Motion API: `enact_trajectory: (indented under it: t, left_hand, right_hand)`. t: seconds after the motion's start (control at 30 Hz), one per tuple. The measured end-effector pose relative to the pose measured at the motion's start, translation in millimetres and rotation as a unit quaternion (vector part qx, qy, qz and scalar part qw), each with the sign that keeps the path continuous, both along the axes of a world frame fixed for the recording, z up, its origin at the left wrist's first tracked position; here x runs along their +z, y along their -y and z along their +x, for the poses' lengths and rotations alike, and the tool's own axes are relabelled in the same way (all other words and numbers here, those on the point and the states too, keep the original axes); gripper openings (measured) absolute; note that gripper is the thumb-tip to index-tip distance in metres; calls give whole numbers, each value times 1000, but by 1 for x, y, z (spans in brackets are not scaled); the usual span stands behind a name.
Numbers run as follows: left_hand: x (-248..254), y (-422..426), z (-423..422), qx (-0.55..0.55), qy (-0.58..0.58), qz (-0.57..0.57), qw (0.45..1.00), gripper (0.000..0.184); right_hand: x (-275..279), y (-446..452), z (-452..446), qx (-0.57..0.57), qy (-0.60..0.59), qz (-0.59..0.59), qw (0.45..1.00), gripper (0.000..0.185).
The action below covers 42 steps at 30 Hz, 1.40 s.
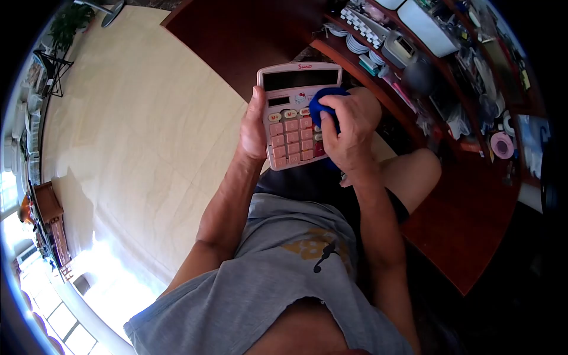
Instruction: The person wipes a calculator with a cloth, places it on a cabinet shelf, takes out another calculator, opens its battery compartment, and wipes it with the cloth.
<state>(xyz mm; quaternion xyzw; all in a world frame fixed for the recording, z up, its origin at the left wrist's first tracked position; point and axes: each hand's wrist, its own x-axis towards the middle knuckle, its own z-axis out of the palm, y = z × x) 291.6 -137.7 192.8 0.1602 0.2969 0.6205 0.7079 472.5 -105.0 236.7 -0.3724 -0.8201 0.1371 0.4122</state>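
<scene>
A pink calculator (291,139) with a dark display across its top is held up in front of me, face toward the camera. My left hand (253,127) grips it by its left edge, thumb along the side and the other fingers hidden behind. Pinched in my right hand (349,127) is a blue cloth (319,103), which lies against the calculator's right side, just below the display. The cloth and fingers cover part of the right-hand keys. More blue shows below my right hand, near the calculator's lower right corner.
Dark wooden shelves (408,77) packed with plates, boxes and small items curve along the right. A roll of pink tape (502,145) sits among them. Below is a reddish-brown wooden surface (455,236). Pale tiled floor (148,118) spreads to the left, with a plant (68,26) at the far corner.
</scene>
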Motion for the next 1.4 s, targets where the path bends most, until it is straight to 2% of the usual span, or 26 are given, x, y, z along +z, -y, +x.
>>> enact_trajectory:
  t: [0.13, 0.23, 0.33, 0.43, 0.5, 0.57, 0.63, 0.67, 0.73, 0.8, 0.83, 0.9, 0.93, 0.97, 1.03, 1.17, 1.3, 1.37, 1.4]
  left_hand:
    - [3, 1, 1, 0, -54, 19, 998, 91]
    - [1, 0, 2, 8, -50, 23, 998, 91]
    - [-2, 1, 4, 1, -23, 37, 999, 80]
    - [0, 1, -1, -16, -62, 21, 998, 89]
    - [-3, 0, 1, -11, -45, 21, 999, 89]
    - [-1, -2, 3, -13, -25, 19, 999, 89]
    - [4, -2, 3, 4, -70, 30, 997, 79]
    - [3, -2, 2, 3, -70, 30, 997, 79]
    - [-2, -1, -1, -33, 38, -2, 999, 83]
    - [3, -1, 0, -16, 61, -15, 998, 86]
    - [5, -2, -1, -3, 87, -28, 996, 89]
    - [-6, -3, -9, 2, 105, -21, 994, 91]
    - [-8, -2, -11, -6, 131, -14, 991, 91]
    - [-10, -2, -12, -15, 158, -5, 987, 92]
    - [-11, -3, -12, -8, 153, -9, 988, 92]
    - [-12, -2, -12, -9, 160, -13, 987, 92]
    - [-9, -1, -10, -7, 147, -18, 989, 92]
    - [-7, 0, -9, -6, 141, -16, 990, 91]
    - [-6, 0, -8, -6, 134, -13, 991, 91]
  right_hand:
    - [0, -3, 5, -51, 5, -8, 999, 20]
    - [1, -2, 13, -65, 21, 3, 998, 18]
    - [4, 3, 2, -16, 12, 5, 1000, 18]
    - [1, 0, 7, -33, 26, 7, 999, 19]
    - [0, -3, 13, -57, 47, 13, 997, 20]
    - [3, -3, 15, -12, 37, -14, 999, 23]
    - [6, 2, -2, 41, -3, -6, 999, 21]
    - [7, 2, -2, 27, 12, 1, 1000, 21]
    - [4, -4, 5, -18, 40, 14, 999, 21]
    - [0, -10, 25, -82, 59, -20, 995, 18]
    - [-2, -10, 33, -102, 13, -122, 987, 15]
    - [-16, -15, 47, -115, -128, -233, 957, 16]
    - [-6, -12, 43, -98, -246, -345, 900, 18]
    - [-5, -12, 41, -98, -245, -346, 900, 18]
    - [-3, -12, 38, -73, -382, -414, 823, 19]
    - [-1, -11, 39, -33, -415, -453, 788, 19]
    - [-4, -11, 37, -8, -354, -444, 823, 17]
    - [-6, -11, 33, -9, -212, -362, 908, 15]
    - [-7, -10, 29, 6, -261, -358, 897, 16]
